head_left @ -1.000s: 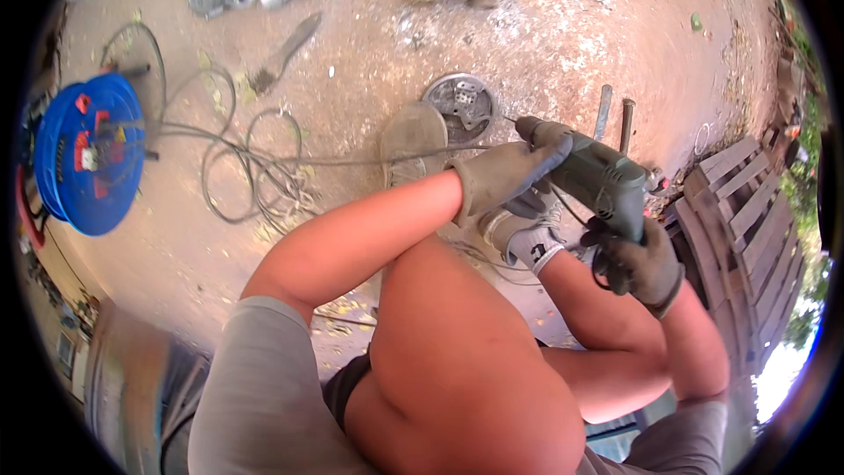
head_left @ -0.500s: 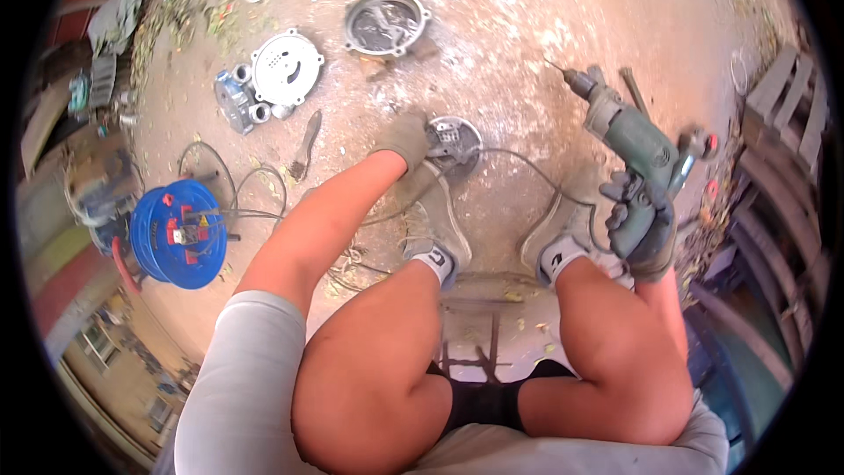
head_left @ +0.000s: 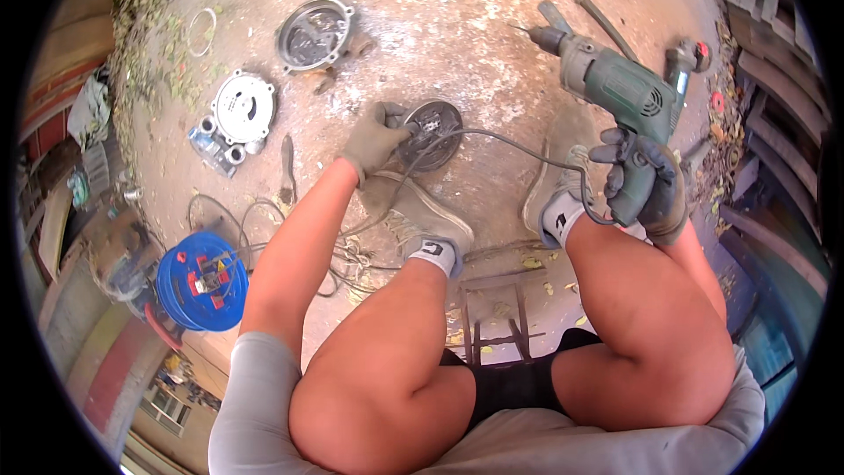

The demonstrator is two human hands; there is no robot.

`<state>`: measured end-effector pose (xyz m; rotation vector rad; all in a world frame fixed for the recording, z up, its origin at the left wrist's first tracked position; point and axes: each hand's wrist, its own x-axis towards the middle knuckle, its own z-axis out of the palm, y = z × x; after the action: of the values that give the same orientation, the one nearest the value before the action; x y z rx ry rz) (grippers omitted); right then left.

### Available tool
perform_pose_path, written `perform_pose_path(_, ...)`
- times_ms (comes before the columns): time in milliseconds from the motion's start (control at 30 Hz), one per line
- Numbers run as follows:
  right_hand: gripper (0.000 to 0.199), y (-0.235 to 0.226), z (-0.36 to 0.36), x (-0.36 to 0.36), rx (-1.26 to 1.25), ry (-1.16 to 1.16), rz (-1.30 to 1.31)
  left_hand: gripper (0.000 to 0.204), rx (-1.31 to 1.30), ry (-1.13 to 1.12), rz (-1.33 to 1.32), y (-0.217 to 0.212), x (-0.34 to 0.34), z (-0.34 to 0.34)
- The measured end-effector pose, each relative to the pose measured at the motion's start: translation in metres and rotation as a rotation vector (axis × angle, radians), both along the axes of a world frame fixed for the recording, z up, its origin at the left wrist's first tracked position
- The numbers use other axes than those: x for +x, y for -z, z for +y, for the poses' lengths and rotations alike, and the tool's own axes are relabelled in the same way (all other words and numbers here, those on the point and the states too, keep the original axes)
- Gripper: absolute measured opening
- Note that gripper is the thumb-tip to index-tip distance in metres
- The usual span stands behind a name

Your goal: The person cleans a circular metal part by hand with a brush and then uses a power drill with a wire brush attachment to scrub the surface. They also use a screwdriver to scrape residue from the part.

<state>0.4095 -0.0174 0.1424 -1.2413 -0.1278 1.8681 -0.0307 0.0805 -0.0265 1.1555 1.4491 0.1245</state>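
My left hand (head_left: 376, 139), in a grey-green work glove, grips the left edge of a round dark metal part (head_left: 446, 134) just beyond my left shoe. Some fittings show in the middle of that part, partly behind my fingers. My gloved right hand (head_left: 668, 198) is wrapped round the handle of a green power drill (head_left: 626, 92), held above my right shoe. The drill's thin bit (head_left: 519, 27) points to the far left, apart from the round part. From the drill handle a dark cord (head_left: 527, 151) loops left across the round part.
A round metal housing (head_left: 281, 40) stands beyond my left hand. Left of it lie a pale round cover (head_left: 264, 112), a blue-grey fitting (head_left: 214, 154) and a brush-like tool (head_left: 287, 171). A blue cable reel (head_left: 176, 292) stands at left; a hammer (head_left: 687, 60) lies at right.
My view has turned, shifting the ground items. My left fingers now show clearly on the round part's edge. The drill stays in my right hand, its bit pointing more to the left.
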Motion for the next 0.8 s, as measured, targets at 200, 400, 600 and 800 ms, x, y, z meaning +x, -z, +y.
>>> perform_pose_path(200,0.060,0.006,0.003,-0.001,0.017,-0.070,-0.067,0.046,-0.289,-0.083,-0.050,-0.016,0.028,-0.034)
perform_pose_path(400,0.060,0.001,0.017,-0.007,-0.031,-0.082,-0.068,0.050,-0.206,-0.325,-0.239,0.007,-0.010,-0.016)
perform_pose_path(600,0.056,-0.002,0.020,-0.005,-0.031,-0.012,-0.100,0.053,0.632,0.213,0.665,-0.096,0.073,0.061)
perform_pose_path(800,0.056,0.000,0.031,-0.003,-0.051,-0.039,-0.090,0.044,0.749,0.958,0.903,-0.038,0.089,0.120)
